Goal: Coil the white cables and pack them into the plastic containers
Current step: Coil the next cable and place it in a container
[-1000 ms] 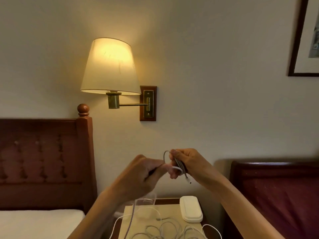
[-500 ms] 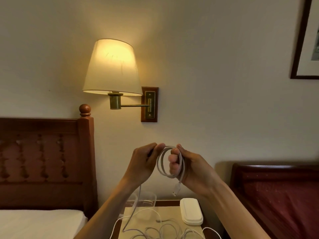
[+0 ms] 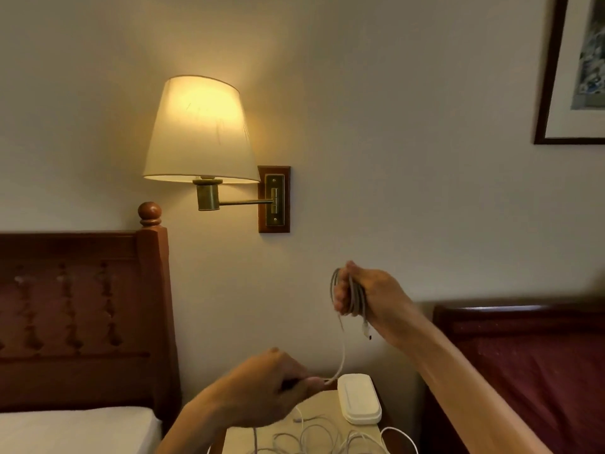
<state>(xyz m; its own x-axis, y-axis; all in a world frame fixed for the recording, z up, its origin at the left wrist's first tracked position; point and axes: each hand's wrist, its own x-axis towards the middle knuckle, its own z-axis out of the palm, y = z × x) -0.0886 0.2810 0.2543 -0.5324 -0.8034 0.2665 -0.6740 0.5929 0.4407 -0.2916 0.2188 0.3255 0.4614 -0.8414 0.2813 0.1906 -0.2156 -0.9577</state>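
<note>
Right hand [image 3: 370, 294] grips the coiled white cable [image 3: 355, 298]; left hand [image 3: 262, 388] apparently pinches its trailing strand

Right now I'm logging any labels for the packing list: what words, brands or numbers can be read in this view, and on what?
None can be read.
White case on the nightstand: no marking shows.
Coiled white cable in the right hand: no print visible.
Framed picture: blurred, no text to make out.
Brass lamp plate: no lettering shows.
</note>
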